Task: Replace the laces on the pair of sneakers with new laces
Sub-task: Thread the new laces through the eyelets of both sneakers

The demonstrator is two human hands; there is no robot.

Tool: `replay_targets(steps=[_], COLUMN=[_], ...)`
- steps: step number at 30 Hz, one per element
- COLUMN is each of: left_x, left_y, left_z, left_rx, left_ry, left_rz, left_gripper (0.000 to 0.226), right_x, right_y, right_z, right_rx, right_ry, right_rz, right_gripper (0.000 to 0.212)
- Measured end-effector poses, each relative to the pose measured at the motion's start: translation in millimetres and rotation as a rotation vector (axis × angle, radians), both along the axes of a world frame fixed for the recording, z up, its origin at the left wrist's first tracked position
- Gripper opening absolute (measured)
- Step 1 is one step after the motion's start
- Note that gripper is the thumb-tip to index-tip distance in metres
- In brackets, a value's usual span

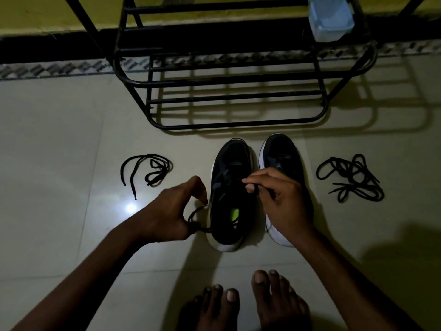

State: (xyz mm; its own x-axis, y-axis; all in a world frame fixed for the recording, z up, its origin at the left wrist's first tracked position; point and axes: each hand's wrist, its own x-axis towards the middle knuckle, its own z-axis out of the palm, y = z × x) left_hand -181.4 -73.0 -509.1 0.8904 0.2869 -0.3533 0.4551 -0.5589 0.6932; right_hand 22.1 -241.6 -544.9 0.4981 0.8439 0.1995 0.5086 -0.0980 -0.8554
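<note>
Left shoe (232,158) stands on the floor (71,139), heel nearest the person. Left grip (174,213) holds a lace (193,215) just beside its heel; right grip (281,199) pinches the lace's other end above its eyelets. Right shoe (282,151) stands just beside it. A spare lace (152,170) lies to its left, a tangle (350,177) beyond the right shoe (both black).

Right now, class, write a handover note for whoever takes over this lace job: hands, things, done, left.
Hands: left hand grips a lace loop beside the left sneaker; right hand pinches a lace strand over its eyelets.
Things: right sneaker stands alongside; loose lace lies left, tangled lace pile right.
Done: too dark to tell.
Left: finish this sneaker, then the other.
</note>
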Motion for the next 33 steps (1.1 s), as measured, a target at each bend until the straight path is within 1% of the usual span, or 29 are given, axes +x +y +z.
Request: replay_targets(steps=[2,3,4,6,7,10,11,14,15,16,18,21,25,28,29,31,33], left_x=[-5.2,-6.0,-5.8,-5.0,-4.4,-5.2,-5.8,-7.1,-7.5,-7.5,-7.3,-4.4,-2.9,-1.0,-1.4,-4.1,-10.0], left_y=[-1.9,-4.6,-6.9,-7.3,-6.2,-3.9,-3.4,-3.0,-2.8,-3.1,-4.4,-8.2,-13.4,-14.4,-14.9,-18.0,-21.9], left_z=[-11.4,-15.8,-19.1,-18.1,-14.9,-4.6,-3.1,-2.9,-2.9,-1.9,1.5,7.4,6.4,9.9,10.7,10.4,7.1], left_rx=[0.076,0.085,0.063,-0.050,-0.099,-0.255,-0.287,-0.301,-0.311,-0.326,-0.364,-0.390,-0.354,-0.332,-0.333,-0.308,-0.215], left_ry=[0.086,0.087,0.062,0.018,0.025,0.067,0.075,0.088,0.101,0.120,0.150,0.137,0.119,0.135,0.149,0.168,0.195], left_rz=[-0.084,-0.099,-0.094,-0.049,-0.027,-0.013,-0.011,-0.003,0.001,-0.003,-0.039,-0.070,-0.080,-0.146,-0.175,-0.232,-0.231], left_gripper=[0.058,0.057,0.051,0.034,0.027,0.024,0.024,0.026,0.027,0.027,0.030,0.030,0.022,0.020,0.020,0.022,0.023], right_x=[-1.9,-2.9,-4.1,-7.3,-8.5,-9.3,-8.5,-1.3,1.0,2.8,5.9,6.1,0.5,0.6,0.7,0.2,-0.9], right_y=[1.1,2.6,4.1,8.0,10.2,15.3,17.0,19.0,17.5,15.0,7.4,-1.5,3.3,12.0,15.2,22.7,31.4], right_z=[2.9,4.7,6.4,11.9,14.9,20.0,19.8,14.5,12.8,11.3,8.6,2.2,-4.9,-5.2,-3.7,2.2,8.1], right_rx=[0.012,0.026,0.037,0.054,0.057,0.020,-0.001,-0.025,-0.039,-0.066,-0.136,-0.212,-0.246,-0.269,-0.275,-0.299,-0.348], right_ry=[0.186,0.254,0.289,0.316,0.344,0.437,0.399,0.086,0.012,-0.023,-0.032,-0.024,-0.015,-0.016,-0.039,-0.074,-0.094], right_rz=[0.005,0.001,-0.007,-0.017,-0.021,0.066,0.102,0.118,0.111,0.112,0.160,0.236,0.137,0.147,0.148,0.159,0.257], right_gripper=[0.020,0.020,0.020,0.018,0.018,0.021,0.021,0.016,0.016,0.018,0.024,0.029,0.026,0.030,0.036,0.053,0.070])
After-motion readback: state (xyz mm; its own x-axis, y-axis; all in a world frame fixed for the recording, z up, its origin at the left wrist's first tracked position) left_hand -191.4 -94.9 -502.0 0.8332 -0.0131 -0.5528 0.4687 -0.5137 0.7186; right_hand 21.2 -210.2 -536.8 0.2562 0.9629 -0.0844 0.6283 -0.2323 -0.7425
